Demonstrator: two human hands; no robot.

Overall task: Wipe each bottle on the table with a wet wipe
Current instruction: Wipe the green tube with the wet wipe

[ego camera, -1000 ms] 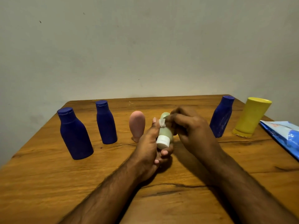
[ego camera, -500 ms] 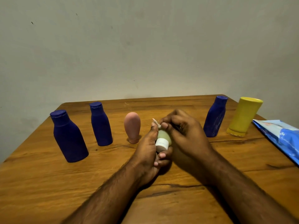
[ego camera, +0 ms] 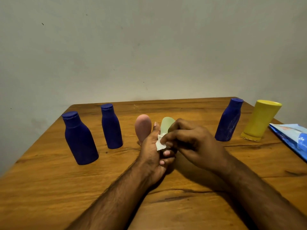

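Note:
My left hand (ego camera: 152,153) grips a small pale green bottle (ego camera: 166,124) above the middle of the wooden table (ego camera: 49,188); only its rounded upper end shows. My right hand (ego camera: 193,141) pinches a small white wet wipe (ego camera: 160,144) against the bottle's lower part. A pink bottle (ego camera: 142,126) stands just behind my left hand. Two dark blue bottles (ego camera: 79,140) (ego camera: 111,127) stand at the left. A third blue bottle (ego camera: 230,122) and a yellow bottle (ego camera: 260,120), resting on its cap, stand at the right.
A blue and white wet-wipe pack (ego camera: 292,138) lies at the table's right edge. A plain wall (ego camera: 149,47) rises right behind the table's far edge.
My right hand has slid the wipe down from the green bottle's upper end to its lower part, baring the rounded top. The camera view shifted a little.

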